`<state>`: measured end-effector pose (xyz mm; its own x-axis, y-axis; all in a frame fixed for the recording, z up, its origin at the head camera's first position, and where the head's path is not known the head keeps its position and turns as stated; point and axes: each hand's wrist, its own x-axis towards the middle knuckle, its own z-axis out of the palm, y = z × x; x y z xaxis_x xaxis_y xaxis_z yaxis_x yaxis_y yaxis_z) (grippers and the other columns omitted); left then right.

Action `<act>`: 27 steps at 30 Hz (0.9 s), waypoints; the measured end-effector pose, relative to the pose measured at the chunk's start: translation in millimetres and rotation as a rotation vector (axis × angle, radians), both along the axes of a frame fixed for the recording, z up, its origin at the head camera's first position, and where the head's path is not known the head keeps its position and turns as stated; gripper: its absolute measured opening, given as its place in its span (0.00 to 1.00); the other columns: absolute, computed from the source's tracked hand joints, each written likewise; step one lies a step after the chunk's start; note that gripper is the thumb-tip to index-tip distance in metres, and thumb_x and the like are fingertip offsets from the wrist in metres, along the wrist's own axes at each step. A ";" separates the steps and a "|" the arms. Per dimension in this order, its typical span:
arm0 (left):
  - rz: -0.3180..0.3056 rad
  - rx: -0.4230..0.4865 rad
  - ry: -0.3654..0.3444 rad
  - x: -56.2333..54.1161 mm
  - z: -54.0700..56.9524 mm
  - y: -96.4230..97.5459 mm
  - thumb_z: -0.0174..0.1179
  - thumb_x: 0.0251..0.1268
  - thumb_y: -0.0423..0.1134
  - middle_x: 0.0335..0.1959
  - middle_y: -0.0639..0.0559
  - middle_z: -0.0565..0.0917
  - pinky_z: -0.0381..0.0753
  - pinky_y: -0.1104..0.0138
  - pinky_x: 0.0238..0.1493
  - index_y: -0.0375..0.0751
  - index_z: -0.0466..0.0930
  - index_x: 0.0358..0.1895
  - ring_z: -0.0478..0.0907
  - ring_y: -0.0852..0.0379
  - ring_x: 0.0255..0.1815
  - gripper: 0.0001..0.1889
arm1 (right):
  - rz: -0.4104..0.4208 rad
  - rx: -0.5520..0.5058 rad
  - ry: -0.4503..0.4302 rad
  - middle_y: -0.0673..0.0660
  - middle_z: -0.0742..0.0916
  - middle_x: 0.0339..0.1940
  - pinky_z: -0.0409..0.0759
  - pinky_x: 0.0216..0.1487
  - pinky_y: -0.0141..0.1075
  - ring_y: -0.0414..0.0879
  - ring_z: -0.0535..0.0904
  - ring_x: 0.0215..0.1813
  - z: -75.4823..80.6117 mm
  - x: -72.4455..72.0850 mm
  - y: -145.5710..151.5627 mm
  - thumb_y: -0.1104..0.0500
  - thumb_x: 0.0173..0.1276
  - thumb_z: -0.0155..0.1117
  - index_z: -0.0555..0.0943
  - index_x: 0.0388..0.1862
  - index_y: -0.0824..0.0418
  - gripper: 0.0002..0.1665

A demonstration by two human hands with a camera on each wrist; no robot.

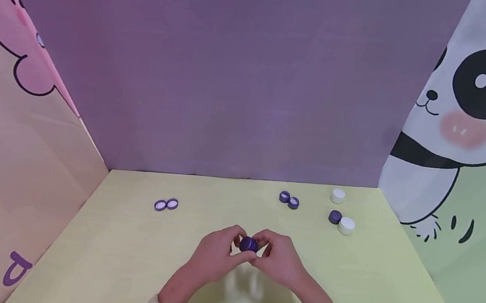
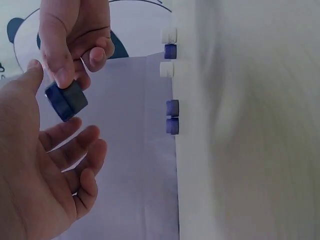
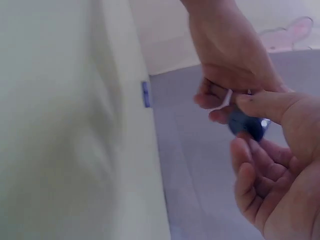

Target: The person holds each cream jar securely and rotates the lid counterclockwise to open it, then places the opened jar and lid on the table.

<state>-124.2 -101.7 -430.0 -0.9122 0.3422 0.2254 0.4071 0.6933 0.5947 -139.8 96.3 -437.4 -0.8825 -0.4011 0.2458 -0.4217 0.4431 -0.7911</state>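
A small dark-blue screw cap (image 1: 249,244), with a darker grey section in the left wrist view, is held up above the table between both hands. My right hand (image 1: 279,256) pinches it, thumb (image 3: 260,104) on one side and fingertips on the other. Around it from the left, my left hand (image 1: 219,250) keeps its fingers loosely bent. In the left wrist view the left index fingertip (image 2: 74,123) lies right at the cap's edge, while the left thumb (image 2: 34,72) stands off from it.
On the pale yellow table (image 1: 127,262), two purple rings with white centres (image 1: 160,205) lie left. Two purple caps (image 1: 288,199) sit beyond the hands. Farther right are a dark purple cap (image 1: 335,217) and two white caps (image 1: 346,226). A purple wall (image 1: 241,83) closes the back.
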 end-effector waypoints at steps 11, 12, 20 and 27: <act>-0.181 0.029 0.030 -12.0 18.8 -17.8 0.67 0.62 0.36 0.54 0.65 0.80 0.77 0.64 0.46 0.54 0.76 0.63 0.78 0.59 0.48 0.25 | -0.007 0.028 -0.030 0.45 0.82 0.27 0.75 0.23 0.33 0.39 0.74 0.21 9.9 -12.8 0.4 0.58 0.52 0.79 0.82 0.41 0.55 0.18; -0.188 0.017 0.030 -12.7 20.1 -19.0 0.67 0.62 0.35 0.53 0.67 0.80 0.77 0.63 0.47 0.55 0.77 0.63 0.77 0.60 0.48 0.25 | -0.004 0.029 -0.030 0.46 0.83 0.27 0.75 0.23 0.33 0.39 0.73 0.21 10.5 -13.0 0.4 0.58 0.52 0.79 0.82 0.41 0.56 0.18; -0.221 0.027 0.034 -20.3 16.3 -20.8 0.68 0.61 0.35 0.50 0.69 0.81 0.78 0.65 0.47 0.56 0.79 0.61 0.78 0.62 0.47 0.24 | 0.033 0.051 -0.042 0.45 0.84 0.28 0.74 0.22 0.33 0.39 0.73 0.21 12.7 -18.2 -0.2 0.59 0.52 0.79 0.82 0.40 0.56 0.18; -0.233 -0.016 0.034 -27.2 15.3 -16.3 0.67 0.62 0.34 0.48 0.68 0.82 0.78 0.66 0.47 0.58 0.80 0.59 0.80 0.60 0.46 0.23 | 0.029 0.072 -0.051 0.41 0.84 0.28 0.74 0.22 0.32 0.38 0.73 0.21 8.6 -24.3 0.3 0.58 0.51 0.79 0.83 0.39 0.53 0.17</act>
<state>-151.4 -118.0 -414.8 -0.8003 0.5462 0.2474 0.5764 0.5874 0.5681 -164.0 96.7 -428.9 -0.8806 -0.4419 0.1708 -0.3957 0.4877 -0.7782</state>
